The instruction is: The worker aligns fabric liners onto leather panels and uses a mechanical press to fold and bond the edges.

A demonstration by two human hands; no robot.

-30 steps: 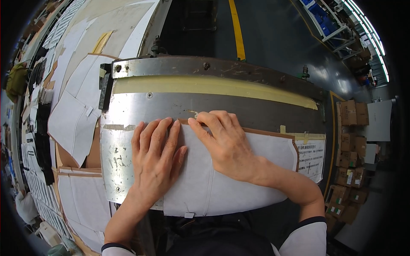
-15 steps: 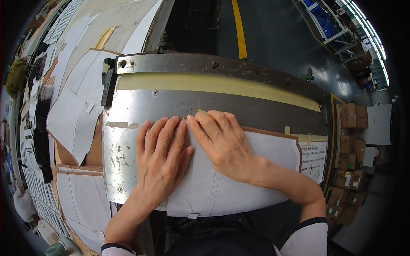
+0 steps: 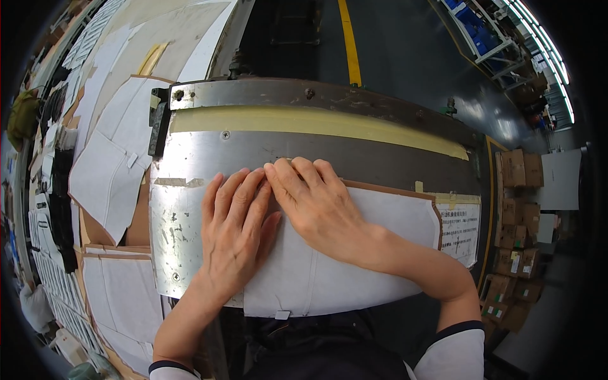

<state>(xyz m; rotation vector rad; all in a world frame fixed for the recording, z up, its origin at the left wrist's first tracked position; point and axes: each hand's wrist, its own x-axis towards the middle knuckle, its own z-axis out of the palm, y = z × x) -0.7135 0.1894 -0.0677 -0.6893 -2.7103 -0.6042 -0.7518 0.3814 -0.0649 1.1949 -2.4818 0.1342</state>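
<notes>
A white sheet-like panel with a brown edge lies on a metal machine bed, its near part hanging over the front. My left hand rests at the panel's far left corner, fingers stretched out and the thumb apart. Beside it, my right hand bends over the far edge with its fingers pressed together, their tips meeting the left fingertips. Both hands cover the bit of edge between them, and the right thumb is hidden. A small white tag sticks out at the panel's near edge.
More white panels with brown backs lie on a table to the left. Behind the bed runs a metal bar with yellow tape below it. A printed sheet is taped at right. Cardboard boxes stand beyond.
My right hand has slid slightly left along the far edge, and its fingertips now meet those of my left hand. My left hand stays nearly in place.
</notes>
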